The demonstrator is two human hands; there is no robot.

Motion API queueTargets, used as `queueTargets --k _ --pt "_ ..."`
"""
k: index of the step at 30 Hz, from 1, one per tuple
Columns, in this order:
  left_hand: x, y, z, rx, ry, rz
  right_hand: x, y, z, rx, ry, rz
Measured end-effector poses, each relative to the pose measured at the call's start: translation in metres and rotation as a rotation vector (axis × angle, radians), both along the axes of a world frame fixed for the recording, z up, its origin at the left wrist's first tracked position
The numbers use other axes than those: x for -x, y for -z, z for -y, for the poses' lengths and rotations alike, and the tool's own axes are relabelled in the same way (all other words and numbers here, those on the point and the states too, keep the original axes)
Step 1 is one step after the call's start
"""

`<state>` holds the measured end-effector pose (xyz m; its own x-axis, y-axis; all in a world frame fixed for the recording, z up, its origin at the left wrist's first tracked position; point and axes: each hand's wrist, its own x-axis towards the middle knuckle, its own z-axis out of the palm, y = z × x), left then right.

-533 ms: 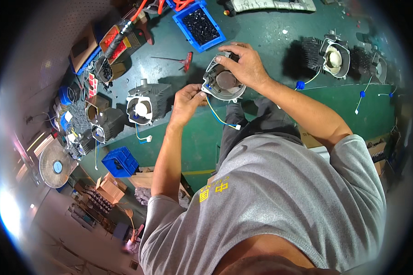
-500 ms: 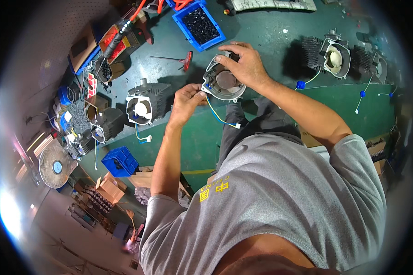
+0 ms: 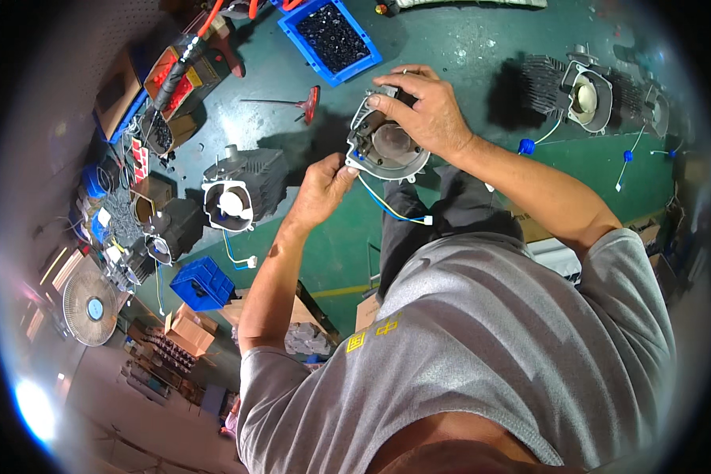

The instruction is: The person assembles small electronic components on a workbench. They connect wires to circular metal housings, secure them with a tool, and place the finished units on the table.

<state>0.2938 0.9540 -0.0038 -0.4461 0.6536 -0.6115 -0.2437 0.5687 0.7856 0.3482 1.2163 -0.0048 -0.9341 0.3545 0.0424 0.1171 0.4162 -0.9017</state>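
Near the bench's front edge, a round-mouthed grey metal housing (image 3: 391, 142) is held between my two hands, its opening facing me. My left hand (image 3: 321, 191) pinches its lower left rim, with the thumb on the front. Over its upper right side curls my right hand (image 3: 430, 112), the thumb laid across the top and the fingers behind. Blue and yellow wires hang from the housing's lower left and end in a white connector (image 3: 427, 220). A red-handled hex key (image 3: 311, 105) lies left of the housing.
Behind the housing stands a blue bin (image 3: 370, 63) of small black parts. A finned housing (image 3: 249, 186) sits at left, others beyond it; more finned housings (image 3: 581, 99) stand at right. A corded tool (image 3: 170, 83) lies at upper left. Below the bench is a blue crate (image 3: 201, 283).
The housing and both hands have shifted slightly right relative to the bench. The wires' connector has swung right. My grip stays about the same, and the whole view has moved a little.
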Motion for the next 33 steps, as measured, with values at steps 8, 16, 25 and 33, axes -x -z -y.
queueTargets --k 8,16,25,33 --pt "0.014 0.007 0.006 -0.182 0.045 0.258 0.002 -0.005 -0.001 -0.009 -0.039 -0.009" --pt "0.016 -0.002 -0.003 -0.113 0.143 -0.033 0.002 -0.003 -0.002 -0.06 -0.072 0.006" --pt "0.0 0.011 0.004 -0.117 -0.072 0.152 0.003 -0.005 -0.004 -0.054 -0.078 0.011" --pt "-0.014 0.029 0.007 -0.408 -0.385 0.961 0.006 -0.003 -0.004 -0.05 -0.148 0.007"
